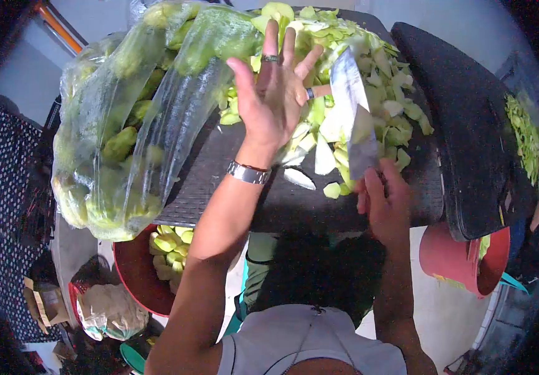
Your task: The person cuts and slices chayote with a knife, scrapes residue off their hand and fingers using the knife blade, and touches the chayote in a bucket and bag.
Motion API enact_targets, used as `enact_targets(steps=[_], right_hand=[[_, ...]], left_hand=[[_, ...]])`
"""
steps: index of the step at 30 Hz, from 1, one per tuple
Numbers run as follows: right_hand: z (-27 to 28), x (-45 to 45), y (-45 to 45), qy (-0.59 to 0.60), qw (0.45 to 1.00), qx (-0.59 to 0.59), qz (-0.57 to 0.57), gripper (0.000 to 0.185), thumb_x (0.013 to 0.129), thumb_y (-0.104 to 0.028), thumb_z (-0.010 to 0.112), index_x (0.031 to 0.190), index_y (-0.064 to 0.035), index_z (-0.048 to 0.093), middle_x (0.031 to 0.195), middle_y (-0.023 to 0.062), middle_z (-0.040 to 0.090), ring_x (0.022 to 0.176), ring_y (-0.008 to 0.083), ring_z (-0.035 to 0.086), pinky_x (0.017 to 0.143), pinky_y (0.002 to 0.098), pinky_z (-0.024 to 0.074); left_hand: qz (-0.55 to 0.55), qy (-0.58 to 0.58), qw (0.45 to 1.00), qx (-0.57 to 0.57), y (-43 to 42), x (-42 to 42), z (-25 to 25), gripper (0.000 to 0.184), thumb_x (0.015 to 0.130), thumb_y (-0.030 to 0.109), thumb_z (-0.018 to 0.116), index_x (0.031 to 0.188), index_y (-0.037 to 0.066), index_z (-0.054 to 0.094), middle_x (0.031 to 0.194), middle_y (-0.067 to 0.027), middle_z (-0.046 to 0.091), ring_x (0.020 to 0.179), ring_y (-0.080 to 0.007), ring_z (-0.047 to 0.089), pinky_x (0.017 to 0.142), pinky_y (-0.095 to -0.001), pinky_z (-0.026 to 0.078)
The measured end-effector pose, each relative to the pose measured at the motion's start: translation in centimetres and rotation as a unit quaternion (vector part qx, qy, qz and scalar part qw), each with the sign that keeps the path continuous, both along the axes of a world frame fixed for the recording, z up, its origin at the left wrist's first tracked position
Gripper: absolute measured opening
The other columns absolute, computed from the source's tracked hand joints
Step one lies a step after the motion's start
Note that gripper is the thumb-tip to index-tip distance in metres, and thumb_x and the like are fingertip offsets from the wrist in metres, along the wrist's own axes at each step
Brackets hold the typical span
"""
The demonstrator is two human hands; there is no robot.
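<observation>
My left hand (275, 94) is raised over the table, palm up and fingers spread, with nothing in it. It has rings on two fingers and a metal watch at the wrist. In my right hand (385, 197) is a knife (349, 87) with a broad blade, pointing away from me. The blade lies over a heap of pale green slices and peelings (388, 119) on the black table (357, 209). Beside my left hand, a clear plastic bag (150, 119) bulges with whole green fruit, whose exact kind I cannot tell.
A red tub (135, 275) with pale peeled pieces stands below the table at left. Another red bucket (450, 259) is at lower right. A black panel (463, 125) borders the table's right side, with green shreds (522, 134) beyond it. A crumpled sack (110, 309) sits at lower left.
</observation>
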State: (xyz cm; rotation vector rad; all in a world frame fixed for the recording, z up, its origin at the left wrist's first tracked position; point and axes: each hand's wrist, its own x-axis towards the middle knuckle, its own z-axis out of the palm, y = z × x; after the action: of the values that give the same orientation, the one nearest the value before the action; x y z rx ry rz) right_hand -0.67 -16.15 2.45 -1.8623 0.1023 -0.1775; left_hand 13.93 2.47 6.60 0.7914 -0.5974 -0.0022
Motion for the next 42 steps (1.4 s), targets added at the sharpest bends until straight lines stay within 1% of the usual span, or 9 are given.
enact_targets(steps=[5, 20, 23, 27, 30, 32, 35, 38, 42], right_hand=[[-0.1, 0.8, 0.0, 0.101, 0.99, 0.093, 0.02, 0.029, 0.109, -0.03, 0.052, 0.091, -0.0082, 0.054, 0.066, 0.0012, 0.057, 0.047, 0.0096, 0.051, 0.043, 0.0279, 0.0413], [-0.3, 1.0, 1.4, 0.075, 0.994, 0.077, -0.002, 0.029, 0.109, -0.029, 0.053, 0.089, -0.0077, 0.053, 0.064, 0.0002, 0.055, 0.048, 0.0068, 0.049, 0.043, 0.0264, 0.0394], [0.1, 0.9, 1.3, 0.081, 0.996, 0.045, -0.008, 0.025, 0.108, -0.029, 0.054, 0.1, -0.005, 0.058, 0.074, 0.0085, 0.064, 0.058, 0.019, 0.062, 0.052, 0.0332, 0.0496], [-2.3, 1.4, 0.0, -0.107, 0.946, -0.292, -0.095, 0.026, 0.108, -0.026, 0.055, 0.114, -0.0016, 0.06, 0.089, 0.0165, 0.068, 0.078, 0.0325, 0.068, 0.067, 0.0435, 0.0542], [-0.9, 2.0, -0.2, -0.22, 0.916, -0.292, -0.165, 0.027, 0.108, -0.024, 0.055, 0.117, 0.0001, 0.06, 0.088, 0.0122, 0.067, 0.075, 0.027, 0.065, 0.066, 0.042, 0.0499], [-0.2, 3.0, -0.4, -0.218, 0.911, -0.265, -0.227, 0.03, 0.107, -0.023, 0.054, 0.124, 0.0014, 0.06, 0.091, 0.0198, 0.07, 0.077, 0.0362, 0.068, 0.068, 0.0458, 0.0508], [0.4, 4.9, -2.1, -0.078, 0.926, -0.366, -0.056, 0.035, 0.107, -0.023, 0.055, 0.128, 0.0045, 0.057, 0.091, 0.0293, 0.068, 0.08, 0.0464, 0.067, 0.068, 0.048, 0.05], [1.4, 4.2, -1.3, -0.108, 0.937, -0.32, -0.091, 0.037, 0.106, -0.023, 0.055, 0.128, 0.006, 0.056, 0.089, 0.0324, 0.067, 0.083, 0.051, 0.066, 0.068, 0.0496, 0.0493], [0.7, 4.0, -1.1, -0.103, 0.935, -0.337, -0.048, 0.038, 0.106, -0.024, 0.056, 0.13, 0.0044, 0.058, 0.085, 0.0279, 0.067, 0.074, 0.0437, 0.066, 0.066, 0.0473, 0.0483]], left_hand=[[-0.039, 0.014, 0.999, -0.006, 0.8, -0.1, -0.6, 0.122, 0.078, 0.097, 0.038, 0.167, 0.019, 0.01, 0.173, -0.0127, 0.002, 0.151, -0.0513, 0.024, 0.101, -0.0706, 0.048], [-0.01, 0.021, 1.0, 0.007, 0.4, 0.1, -1.4, 0.114, 0.085, 0.09, 0.043, 0.165, 0.014, 0.016, 0.17, -0.0161, 0.01, 0.148, -0.0522, 0.03, 0.101, -0.0682, 0.049], [-0.01, 0.028, 1.0, 0.002, 0.3, 0.0, -1.6, 0.111, 0.087, 0.088, 0.043, 0.165, 0.012, 0.017, 0.17, -0.0182, 0.013, 0.147, -0.0505, 0.033, 0.103, -0.068, 0.047], [0.016, 0.04, 0.999, 0.002, 0.3, 0.1, -1.5, 0.112, 0.089, 0.086, 0.043, 0.164, 0.007, 0.017, 0.168, -0.0223, 0.016, 0.144, -0.0484, 0.039, 0.107, -0.0656, 0.045], [0.053, 0.047, 0.997, 0.015, 1.1, 0.8, -1.8, 0.113, 0.09, 0.085, 0.043, 0.163, 0.003, 0.015, 0.167, -0.0253, 0.019, 0.141, -0.0483, 0.044, 0.107, -0.0632, 0.045], [0.076, 0.055, 0.996, 0.004, 1.3, 1.2, -2.1, 0.113, 0.091, 0.084, 0.043, 0.162, 0.0, 0.016, 0.165, -0.0265, 0.021, 0.14, -0.0486, 0.045, 0.107, -0.0627, 0.045], [0.08, 0.054, 0.995, -0.013, 1.0, 0.4, -2.1, 0.11, 0.092, 0.083, 0.043, 0.161, 0.001, 0.018, 0.164, -0.0261, 0.023, 0.139, -0.049, 0.045, 0.105, -0.0643, 0.046], [0.035, 0.016, 0.998, -0.041, 0.7, 0.2, -1.3, 0.105, 0.096, 0.077, 0.042, 0.163, 0.002, 0.011, 0.165, -0.0258, 0.021, 0.135, -0.0427, 0.049, 0.101, -0.0605, 0.049], [-0.039, 0.008, 0.999, -0.033, 0.1, -0.9, -1.4, 0.102, 0.099, 0.074, 0.041, 0.163, 0.002, 0.011, 0.164, -0.0261, 0.021, 0.132, -0.0405, 0.051, 0.098, -0.0605, 0.051]])
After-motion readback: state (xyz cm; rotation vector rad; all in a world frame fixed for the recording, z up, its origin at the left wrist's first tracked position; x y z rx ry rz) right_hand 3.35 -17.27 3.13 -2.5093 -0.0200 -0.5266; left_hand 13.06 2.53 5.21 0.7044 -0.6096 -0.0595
